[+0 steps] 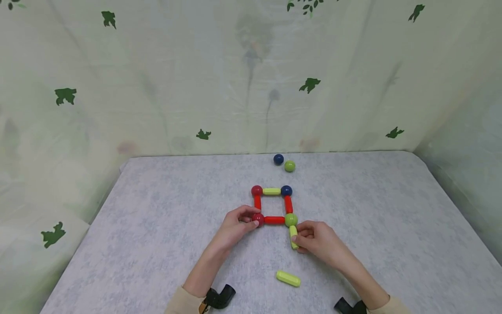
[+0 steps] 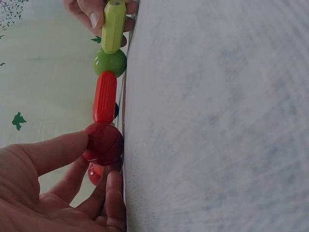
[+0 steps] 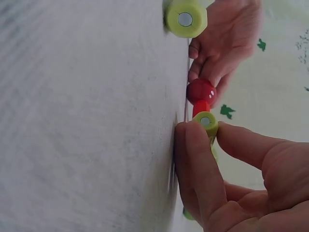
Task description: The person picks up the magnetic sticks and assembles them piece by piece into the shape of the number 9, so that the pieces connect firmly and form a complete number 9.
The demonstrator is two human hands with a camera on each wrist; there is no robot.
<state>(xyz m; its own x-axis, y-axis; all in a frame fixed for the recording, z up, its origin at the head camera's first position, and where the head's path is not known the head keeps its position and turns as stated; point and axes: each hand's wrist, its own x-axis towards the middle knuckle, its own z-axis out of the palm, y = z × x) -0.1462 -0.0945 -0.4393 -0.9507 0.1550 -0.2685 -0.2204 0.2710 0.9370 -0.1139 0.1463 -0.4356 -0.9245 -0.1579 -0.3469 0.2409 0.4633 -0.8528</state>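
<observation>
A square of rods and balls lies on the table. Its corners are a far red ball [image 1: 256, 190], a dark blue ball [image 1: 286, 191], a green ball [image 1: 291, 220] and a near red ball [image 2: 104, 144]. Three red rods [image 1: 274, 220] and one yellow-green rod [image 1: 271, 191] form the sides. My left hand [image 1: 237, 224] pinches the near red ball between thumb and fingers. With thumb and fingertips my right hand [image 1: 319, 242] grips a second yellow-green rod [image 1: 293, 237], whose far end meets the green ball. In the right wrist view this rod's metal end faces the camera.
A loose yellow-green rod [image 1: 288, 278] lies nearer the front, between the forearms. Toward the back edge sit a loose dark blue ball [image 1: 278, 159] and a loose green ball [image 1: 290, 166]. Behind the grey table [image 1: 176, 183] hangs a pale curtain [image 1: 176, 78] with leaf shapes.
</observation>
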